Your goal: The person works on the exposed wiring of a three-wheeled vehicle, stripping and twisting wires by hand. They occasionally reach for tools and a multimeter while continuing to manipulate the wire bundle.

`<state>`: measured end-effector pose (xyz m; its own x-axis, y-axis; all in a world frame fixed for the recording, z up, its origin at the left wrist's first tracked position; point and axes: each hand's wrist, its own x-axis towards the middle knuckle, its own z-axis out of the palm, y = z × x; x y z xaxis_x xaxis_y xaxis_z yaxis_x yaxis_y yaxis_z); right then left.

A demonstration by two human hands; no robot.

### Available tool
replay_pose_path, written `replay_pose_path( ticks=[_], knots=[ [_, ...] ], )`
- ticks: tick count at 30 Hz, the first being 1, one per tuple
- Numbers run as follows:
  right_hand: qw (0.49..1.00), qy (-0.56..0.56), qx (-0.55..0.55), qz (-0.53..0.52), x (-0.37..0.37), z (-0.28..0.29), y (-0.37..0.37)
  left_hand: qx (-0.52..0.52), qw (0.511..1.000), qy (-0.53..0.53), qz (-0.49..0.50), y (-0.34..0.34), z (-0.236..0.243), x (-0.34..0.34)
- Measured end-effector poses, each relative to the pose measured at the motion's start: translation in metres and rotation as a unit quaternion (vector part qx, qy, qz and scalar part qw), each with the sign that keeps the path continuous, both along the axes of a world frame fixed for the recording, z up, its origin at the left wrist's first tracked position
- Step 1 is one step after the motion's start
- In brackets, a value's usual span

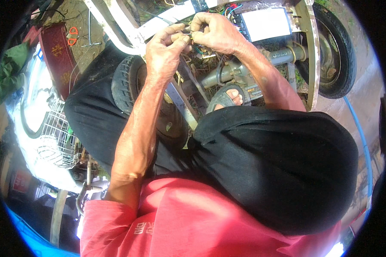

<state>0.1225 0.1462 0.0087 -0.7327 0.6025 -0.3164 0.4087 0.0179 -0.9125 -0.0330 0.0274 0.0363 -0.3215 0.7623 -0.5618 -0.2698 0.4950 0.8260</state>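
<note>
Left hand (165, 49) is pinching what looks like a thin wire (191, 37) between thumb and fingers; right hand (216, 33) is pinching at it from the other side. Both grips are closing on it at the fingertips, no fist. Wire is sitting in the small gap between the hands, over the frame (122, 19).

Why the hold: the piece is probably too fine for a full grasp, so the two pinches are likely steadying it from both sides. Foot (233, 95) is resting down among the frame bars, likely bracing the stance. Box (266, 23) is lying just beyond the right wrist, coloured leads (232, 9) showing at its left, so they're probably staying within reach. Axle (285, 55) is running under the right forearm toward the wheel (330, 64).

Wire is looking slim and yellowish, only a short bit showing. Fingers are hiding most of it; can't tell if it's one wire or two ends.
</note>
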Motion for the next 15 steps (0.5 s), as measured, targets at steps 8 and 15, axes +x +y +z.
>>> replay_pose_path(
  ticks=[8,15],
  knots=[
    [0.999,-0.022,-0.012,0.025,-0.0004,0.0065,0.0035,-0.015,1.0,0.006,-0.011,0.0006,0.0021,-0.0016],
    [0.999,-0.006,0.025,0.023,-0.002,0.0086,-0.0031,-0.015,1.0,0.023,-0.005,-0.0001,-0.0034,-0.0047]
  ],
)
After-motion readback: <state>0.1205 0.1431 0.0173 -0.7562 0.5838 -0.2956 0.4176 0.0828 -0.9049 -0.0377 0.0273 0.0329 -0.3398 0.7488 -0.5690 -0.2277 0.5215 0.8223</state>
